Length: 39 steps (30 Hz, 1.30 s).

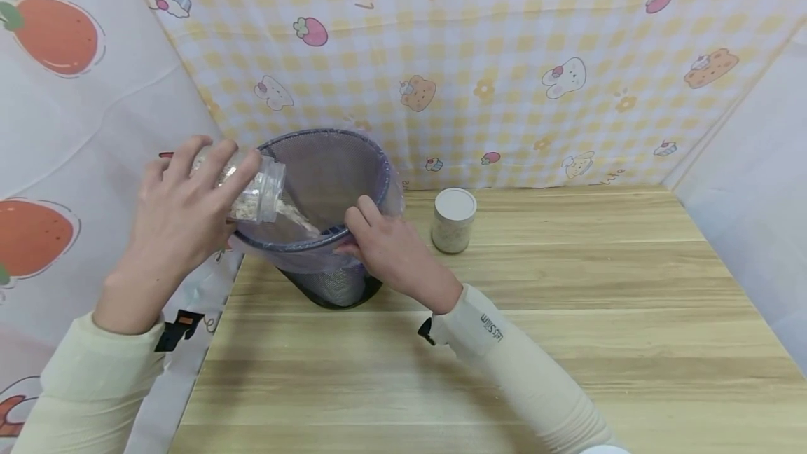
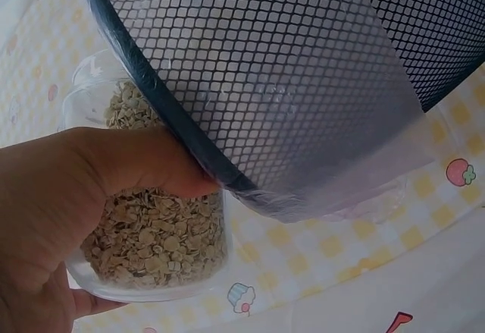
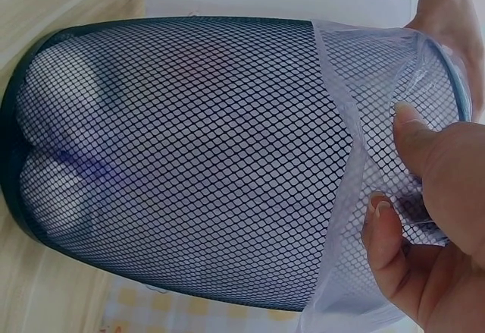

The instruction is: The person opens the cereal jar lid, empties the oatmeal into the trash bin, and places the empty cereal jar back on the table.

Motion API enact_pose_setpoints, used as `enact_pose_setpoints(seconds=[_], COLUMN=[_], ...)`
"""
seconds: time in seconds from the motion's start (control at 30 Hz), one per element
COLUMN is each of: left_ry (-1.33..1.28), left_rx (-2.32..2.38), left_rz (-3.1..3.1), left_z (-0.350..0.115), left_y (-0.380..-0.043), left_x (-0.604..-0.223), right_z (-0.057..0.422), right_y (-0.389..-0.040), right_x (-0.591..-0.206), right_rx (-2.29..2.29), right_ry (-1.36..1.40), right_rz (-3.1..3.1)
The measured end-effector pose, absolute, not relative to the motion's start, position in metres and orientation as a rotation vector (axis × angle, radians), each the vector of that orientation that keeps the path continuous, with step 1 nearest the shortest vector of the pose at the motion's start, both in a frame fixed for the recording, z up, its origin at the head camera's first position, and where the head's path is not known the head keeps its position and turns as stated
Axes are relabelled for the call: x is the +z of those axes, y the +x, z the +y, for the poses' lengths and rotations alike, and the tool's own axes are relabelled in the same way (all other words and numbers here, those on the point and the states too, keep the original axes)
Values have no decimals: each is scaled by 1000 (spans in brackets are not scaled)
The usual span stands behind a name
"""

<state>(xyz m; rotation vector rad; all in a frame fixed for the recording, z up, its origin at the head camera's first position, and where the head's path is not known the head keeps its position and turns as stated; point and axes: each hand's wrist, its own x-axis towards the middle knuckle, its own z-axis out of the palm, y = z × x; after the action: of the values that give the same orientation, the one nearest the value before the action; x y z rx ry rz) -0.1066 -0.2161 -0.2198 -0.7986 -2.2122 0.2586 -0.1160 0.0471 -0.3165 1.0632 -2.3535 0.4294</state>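
My left hand grips a clear jar tipped on its side, its mouth over the near left rim of a mesh wastebasket. Pale flakes stream out of the mouth into the basket. In the left wrist view, rolled oats still lie in the jar, and the thumb crosses it beside the rim. My right hand holds the basket's right rim, fingers curled over it. A thin translucent bin liner folds down over the rim. The basket leans, its dark base on the table.
A lidded jar with pale contents stands on the wooden table, right of the basket. A yellow checked cloth hangs behind, and a white printed cloth lines the left side. Another white round thing shows at the bottom edge.
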Motion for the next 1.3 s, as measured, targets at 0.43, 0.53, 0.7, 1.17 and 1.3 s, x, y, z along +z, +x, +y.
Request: enact_pose_setpoints(seconds=[0.43, 0.53, 0.7, 1.17, 1.3], left_ry=[-842, -857, -878, -862, -864], left_rx=[299, 299, 269, 371, 380], left_rz=[-2244, -2244, -2188, -2183, -2179], left_z=[-217, -217, -217, -216, -216], left_y=[-106, -106, -108, -107, -107], left_x=[-217, -216, -217, -220, -220], right_z=[46, 46, 46, 46, 46], right_y=[-115, -115, -115, -115, -115], right_x=[-315, -315, -315, -315, -315], right_rx=[445, 450, 464, 478, 474], right_ry=[1051, 1052, 1051, 1062, 1062], right_rz=[-2362, -2360, -2357, -2354, -2357])
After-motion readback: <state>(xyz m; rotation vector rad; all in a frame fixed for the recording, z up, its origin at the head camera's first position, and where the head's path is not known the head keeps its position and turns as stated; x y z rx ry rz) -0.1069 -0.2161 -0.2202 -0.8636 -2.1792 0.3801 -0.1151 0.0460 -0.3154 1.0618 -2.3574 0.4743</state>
